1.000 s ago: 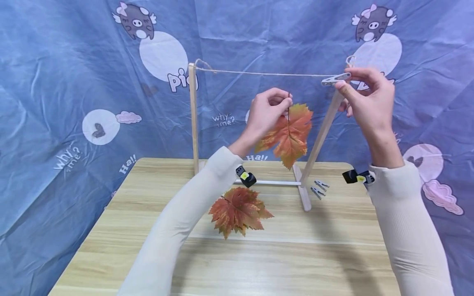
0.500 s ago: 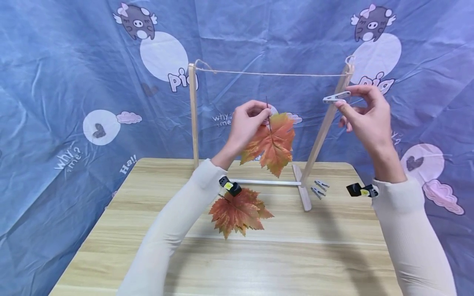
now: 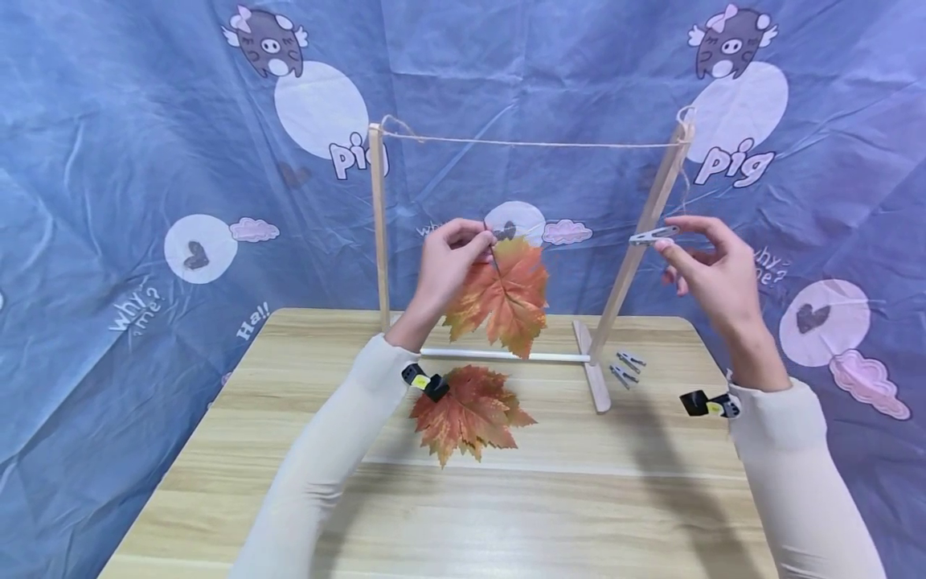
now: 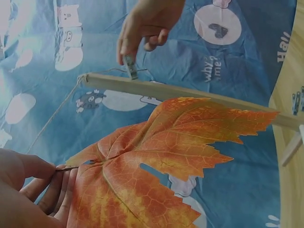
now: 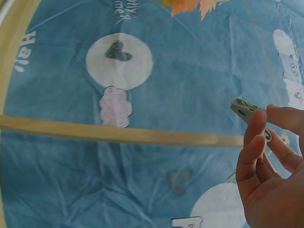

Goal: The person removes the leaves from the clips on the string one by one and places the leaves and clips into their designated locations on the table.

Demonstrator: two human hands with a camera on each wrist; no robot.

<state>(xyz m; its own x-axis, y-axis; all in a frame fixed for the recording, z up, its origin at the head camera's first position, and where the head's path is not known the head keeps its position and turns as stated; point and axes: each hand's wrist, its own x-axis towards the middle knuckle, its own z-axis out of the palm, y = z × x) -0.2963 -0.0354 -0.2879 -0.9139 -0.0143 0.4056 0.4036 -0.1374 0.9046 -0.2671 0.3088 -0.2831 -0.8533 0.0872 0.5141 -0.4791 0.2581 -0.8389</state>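
Observation:
My left hand (image 3: pixel 450 261) pinches the thin stem of an orange maple leaf (image 3: pixel 510 297), which hangs below the string (image 3: pixel 535 145) with its blade downward. In the left wrist view the same leaf (image 4: pixel 142 156) spreads out from the fingertips. On the right, my right hand (image 3: pixel 716 269) holds a grey clothespin (image 3: pixel 653 236) between thumb and fingers, in front of the right wooden post (image 3: pixel 637 249). The right wrist view shows this clothespin (image 5: pixel 248 109) pinched at its handle end. Neither leaf nor clothespin touches the string, which stretches between the two posts.
More reddish maple leaves (image 3: pixel 470 414) lie on the wooden table (image 3: pixel 506 515), partly behind the left wrist camera. Two clothespins (image 3: pixel 626 368) rest beside the stand's right foot (image 3: pixel 596 386). A white rod (image 3: pixel 506 355) joins the posts low down. A blue printed cloth (image 3: pixel 463 64) hangs behind.
Both hands have come down from near the string. The left hand has moved left with the leaf, and the right hand has lowered the clothespin along the right post.

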